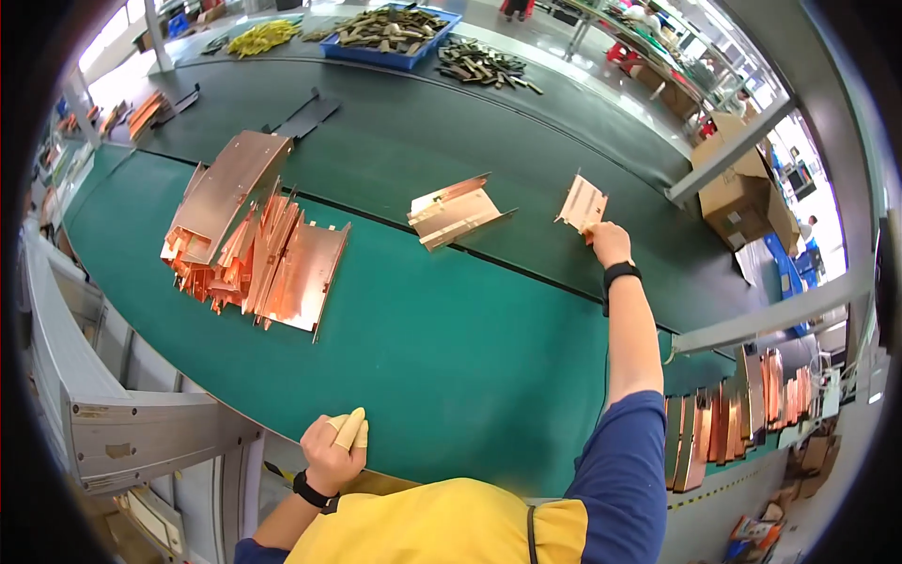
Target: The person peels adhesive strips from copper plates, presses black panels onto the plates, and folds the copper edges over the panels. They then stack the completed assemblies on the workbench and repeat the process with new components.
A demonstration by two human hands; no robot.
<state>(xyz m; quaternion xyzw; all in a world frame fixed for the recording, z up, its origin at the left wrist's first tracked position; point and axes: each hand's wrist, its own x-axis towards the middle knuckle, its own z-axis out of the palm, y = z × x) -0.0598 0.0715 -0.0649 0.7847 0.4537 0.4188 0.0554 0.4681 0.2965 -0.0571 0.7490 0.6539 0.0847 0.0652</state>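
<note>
Right hand pinches the plate's near end, for reach, I'd judge; left hand curls closed at the counter's near edge.

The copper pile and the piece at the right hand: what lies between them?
In the head view, one bent panel, mostly on the dark belt, lies between the pile and the piece at the right hand.

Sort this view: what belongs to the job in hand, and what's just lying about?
Likely in the job:
small coppery bent metal sheet, held by the right hand
coppery channel-shaped metal sheet
large pile of coppery sheets

Probably just lying about:
brown cardboard box
blue rectangular tray
heap of yellow pieces
</note>
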